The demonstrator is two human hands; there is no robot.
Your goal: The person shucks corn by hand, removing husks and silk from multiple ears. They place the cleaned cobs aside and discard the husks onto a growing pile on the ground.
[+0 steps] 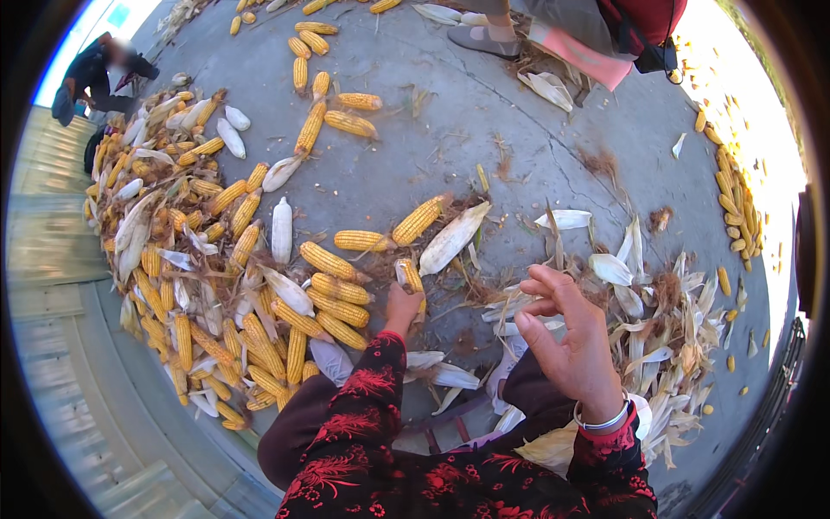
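Note:
My left hand [403,307] is closed around a yellow ear of corn [410,275], just above the concrete floor. My right hand [565,331] is raised to the right of it, fingers apart and curved, with nothing in it; a silver bangle is on the wrist. Between and beyond the hands lies an ear in its pale husk [455,239]. Beside it is a bare yellow ear [421,219]. Several husked yellow ears [338,303] lie side by side at the left of my left hand.
A large heap of corn ears [194,259] fills the left side, by corrugated sheeting [52,240]. Loose dry husks [674,350] are piled at the right. A person [97,74] bends at the upper left; another person's shoe [483,42] is at the top. More ears [736,201] lie far right.

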